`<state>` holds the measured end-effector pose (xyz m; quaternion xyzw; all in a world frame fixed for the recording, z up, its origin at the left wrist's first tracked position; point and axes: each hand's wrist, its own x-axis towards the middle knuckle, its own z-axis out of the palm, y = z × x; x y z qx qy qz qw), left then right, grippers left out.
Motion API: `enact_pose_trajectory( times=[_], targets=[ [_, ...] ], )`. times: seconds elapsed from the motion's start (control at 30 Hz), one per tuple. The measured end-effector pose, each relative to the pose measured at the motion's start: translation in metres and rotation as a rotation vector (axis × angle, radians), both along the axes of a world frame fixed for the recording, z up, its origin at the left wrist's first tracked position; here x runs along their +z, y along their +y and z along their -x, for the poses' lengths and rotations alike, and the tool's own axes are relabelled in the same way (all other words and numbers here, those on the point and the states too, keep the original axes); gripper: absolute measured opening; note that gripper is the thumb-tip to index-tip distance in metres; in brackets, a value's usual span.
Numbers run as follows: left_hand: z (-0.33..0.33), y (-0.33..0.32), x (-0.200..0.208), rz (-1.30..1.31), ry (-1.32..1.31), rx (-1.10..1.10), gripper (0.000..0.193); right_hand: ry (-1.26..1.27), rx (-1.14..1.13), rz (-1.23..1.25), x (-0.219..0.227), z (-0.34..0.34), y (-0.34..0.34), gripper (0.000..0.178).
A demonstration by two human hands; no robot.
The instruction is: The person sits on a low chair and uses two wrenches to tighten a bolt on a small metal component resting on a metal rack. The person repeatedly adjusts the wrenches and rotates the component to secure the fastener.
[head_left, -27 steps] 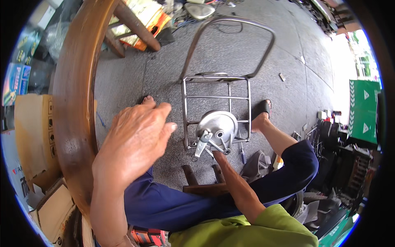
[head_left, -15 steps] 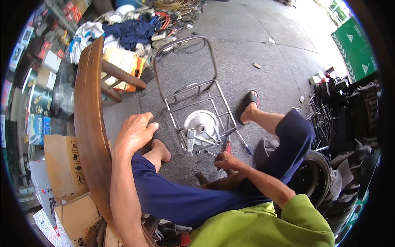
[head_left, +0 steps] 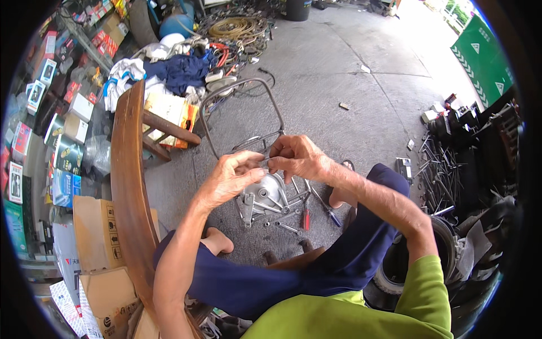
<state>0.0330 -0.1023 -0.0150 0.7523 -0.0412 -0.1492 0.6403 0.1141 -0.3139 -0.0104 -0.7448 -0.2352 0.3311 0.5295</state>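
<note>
My left hand (head_left: 232, 176) and my right hand (head_left: 302, 162) meet in front of me, fingertips pinched close together. Something small and greyish seems to be between them, too small and blurred to name. Below the hands a round silver drum brake plate (head_left: 273, 195) with a lever arm rests on a metal tube frame (head_left: 275, 103), partly hidden by my fingers. A red-handled screwdriver (head_left: 306, 218) and a blue-handled tool (head_left: 335, 218) lie to its right. Small metal parts and a thin metal tool (head_left: 288, 228) are on the floor nearer me.
A wooden bench (head_left: 129, 169) runs along my left, with cardboard boxes (head_left: 97, 231) beyond it. Tyres (head_left: 446, 243) and a heap of metal parts (head_left: 437, 169) stand at the right. Cloths (head_left: 180, 73) and coiled hoses (head_left: 234, 28) lie at the far left.
My right hand has risen from the floor near the red screwdriver to meet my left hand, which has moved right. Both are now over the brake plate. The view has shifted slightly.
</note>
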Motion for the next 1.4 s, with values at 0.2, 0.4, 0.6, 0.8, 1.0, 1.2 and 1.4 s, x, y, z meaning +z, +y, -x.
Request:
enact_pose_trajectory(
  times=[0.2,0.4,0.6,0.8,1.0,1.2,1.4],
  targets=[
    [0.002,-0.007,-0.015,-0.064,0.06,0.191,0.016,0.438,-0.176,-0.164,-0.04,0.019,0.015,0.027],
    [-0.006,-0.015,0.003,0.029,0.119,0.242,0.019,0.616,-0.257,-0.219,-0.026,0.004,0.006,0.031],
    [-0.005,-0.015,0.0,0.127,0.035,0.333,0.02,0.148,-0.182,-0.104,0.008,0.011,0.019,0.025],
    [-0.004,-0.005,0.003,0.21,0.107,0.314,0.024,0.053,-0.148,-0.082,0.02,0.01,0.023,0.021],
    [0.0,-0.011,0.012,0.015,0.059,0.271,0.029,0.102,-0.167,-0.099,0.02,0.013,0.02,0.022],
    [0.003,-0.014,0.012,0.084,0.055,0.355,0.027,0.205,-0.224,-0.183,0.018,0.02,0.024,0.026],
    [0.001,-0.028,0.007,0.299,-0.033,0.444,0.012,0.434,-0.279,-0.359,0.001,0.014,0.023,0.028]
  ],
)
